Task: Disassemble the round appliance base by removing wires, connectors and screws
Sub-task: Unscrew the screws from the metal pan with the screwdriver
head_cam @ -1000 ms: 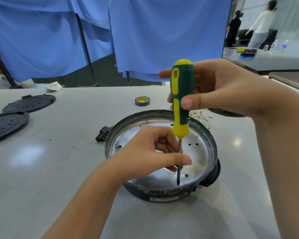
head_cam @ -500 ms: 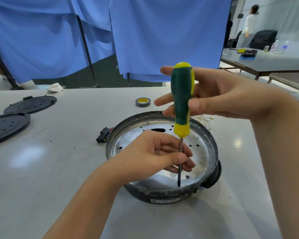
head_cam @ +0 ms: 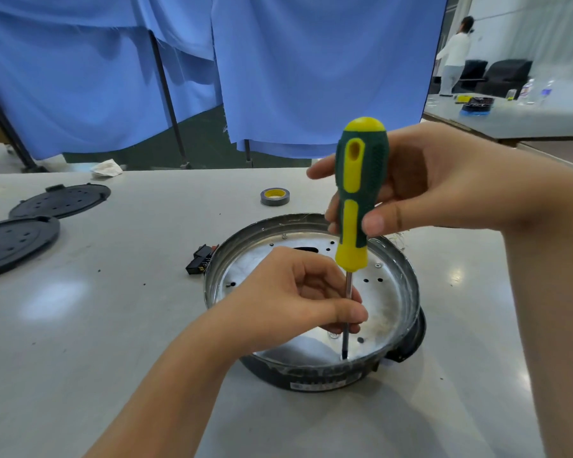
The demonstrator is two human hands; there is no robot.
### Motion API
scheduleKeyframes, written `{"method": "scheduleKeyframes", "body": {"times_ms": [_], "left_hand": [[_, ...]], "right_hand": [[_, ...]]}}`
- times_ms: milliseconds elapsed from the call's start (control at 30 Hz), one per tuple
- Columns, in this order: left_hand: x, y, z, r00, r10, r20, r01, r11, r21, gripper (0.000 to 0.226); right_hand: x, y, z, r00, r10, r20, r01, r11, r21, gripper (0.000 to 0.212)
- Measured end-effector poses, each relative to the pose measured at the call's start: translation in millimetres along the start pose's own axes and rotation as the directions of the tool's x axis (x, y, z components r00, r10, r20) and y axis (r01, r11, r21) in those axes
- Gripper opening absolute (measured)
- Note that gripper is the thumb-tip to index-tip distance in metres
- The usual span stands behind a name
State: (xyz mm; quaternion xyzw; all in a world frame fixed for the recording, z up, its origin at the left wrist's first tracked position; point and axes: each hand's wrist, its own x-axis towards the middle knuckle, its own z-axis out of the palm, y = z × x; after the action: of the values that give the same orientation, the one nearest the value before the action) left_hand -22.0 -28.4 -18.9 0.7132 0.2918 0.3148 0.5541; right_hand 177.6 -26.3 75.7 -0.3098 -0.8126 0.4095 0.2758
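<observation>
Our right hand (head_cam: 444, 186) grips the green-and-yellow screwdriver (head_cam: 358, 200) upright; our left hand (head_cam: 288, 299) pinches its shaft, steadying the tip inside the round metal appliance base (head_cam: 401, 285).

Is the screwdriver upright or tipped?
Upright. The screwdriver stands near vertical, tip down on the base floor; right hand grips the handle, left hand pinches the shaft.

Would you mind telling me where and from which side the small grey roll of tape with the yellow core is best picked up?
The grey tape roll with yellow core lies flat on the grey table, hole facing up. I would probably come from straight above and pinch across its outer rim, or hook a finger into the core, since nothing stands close beside it.
</observation>
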Motion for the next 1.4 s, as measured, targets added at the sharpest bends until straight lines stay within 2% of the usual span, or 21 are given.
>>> {"method": "scheduleKeyframes", "body": {"times_ms": [167, 333, 467, 567, 733, 933, 1033, 1167, 1233, 1300, 1400], "left_hand": [[0.4, 0.9, 2.5, 0.999, 0.033, -0.018, -0.032, 0.999, 0.037, 0.014], [0.9, 1.3, 1.3, 0.999, 0.029, -0.044, -0.025, 0.996, 0.09, 0.021], [0.2, 2.4, 0.8, 1.0, 0.018, -0.008, -0.018, 0.996, 0.093, 0.016], [-1.6, 2.8, -0.9, 0.998, -0.013, 0.059, 0.015, 0.999, -0.033, 0.016], [-4.5, 4.1, -4.6, 0.991, -0.007, 0.13, 0.022, 0.993, -0.114, 0.02], [-2.0, 4.2, -3.1, 1.0, 0.001, 0.022, 0.002, 0.993, -0.116, 0.014], [-0.6, 4.9, -1.4, 0.999, 0.02, -0.034, -0.023, 0.995, -0.093, 0.009], [0.5, 5.7, 1.4, 0.992, 0.072, -0.108, -0.071, 0.997, 0.016, 0.02], [0.5, 6.2, 2.3, 0.988, 0.1, -0.118, -0.092, 0.993, 0.076, 0.024], [0.2, 5.6, 3.2, 0.984, 0.124, -0.128, -0.108, 0.986, 0.126, 0.029], [0.5, 4.6, 3.6, 0.987, 0.109, -0.116, -0.092, 0.986, 0.141, 0.029]], "right_hand": [[-1.1, 3.9, -2.5, 0.992, -0.021, 0.124, 0.006, 0.993, 0.119, 0.063], [7.4, 3.6, 3.7, 0.999, 0.013, -0.031, -0.014, 1.0, -0.021, 0.053], [6.1, 2.2, 4.7, 0.998, -0.013, -0.064, 0.014, 1.0, 0.013, 0.055], [3.5, 1.7, 2.3, 1.0, -0.014, 0.007, 0.013, 0.997, 0.076, 0.064], [2.7, 2.8, 3.1, 0.987, -0.054, 0.153, 0.034, 0.991, 0.132, 0.07], [4.6, 10.9, -0.4, 0.983, -0.037, 0.182, 0.003, 0.984, 0.18, 0.073], [5.0, 7.6, 0.5, 0.993, 0.016, 0.119, -0.026, 0.996, 0.084, 0.055], [8.1, 2.7, 6.4, 0.997, 0.066, 0.046, -0.065, 0.998, -0.019, 0.052], [6.9, 2.6, 6.0, 0.998, 0.054, 0.024, -0.054, 0.999, 0.002, 0.051], [4.3, 3.2, 3.6, 0.998, 0.031, 0.056, -0.035, 0.997, 0.073, 0.053], [3.9, 4.2, 3.1, 0.983, -0.026, 0.182, -0.003, 0.988, 0.156, 0.055]]}}
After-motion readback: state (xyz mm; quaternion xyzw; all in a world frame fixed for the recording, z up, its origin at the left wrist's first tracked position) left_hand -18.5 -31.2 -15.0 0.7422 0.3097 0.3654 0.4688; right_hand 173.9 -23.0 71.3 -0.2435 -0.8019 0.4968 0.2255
